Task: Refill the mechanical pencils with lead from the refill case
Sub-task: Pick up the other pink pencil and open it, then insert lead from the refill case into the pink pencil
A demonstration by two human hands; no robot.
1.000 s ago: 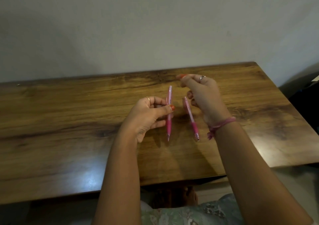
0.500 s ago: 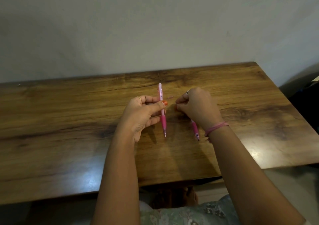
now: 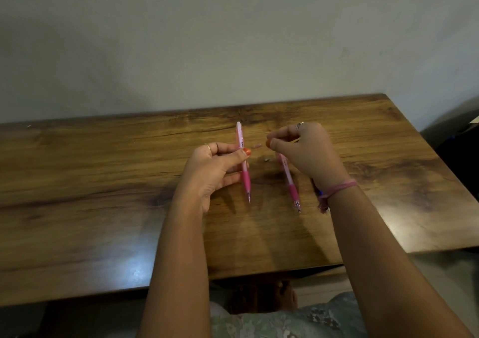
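A plain wall backs a wooden bench point(image 3: 103, 182). The left hand point(image 3: 215, 169) grips one pink pencil point(image 3: 243, 156) between thumb and curled fingers, tip toward the person. The right hand point(image 3: 308, 151) hovers with thumb and forefinger pinched together; whether they hold anything I cannot tell. A second pencil point(image 3: 290, 185) lies beneath it on the bench.

a plain room, likely a home: wooden desk point(image 3: 103, 208) against a bare wall point(image 3: 207, 39) (nothing else).

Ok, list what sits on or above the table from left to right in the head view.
Left hand → pink pencil it holds → small pink cap on the table → tiny grey piece → second pink pencil → right hand.
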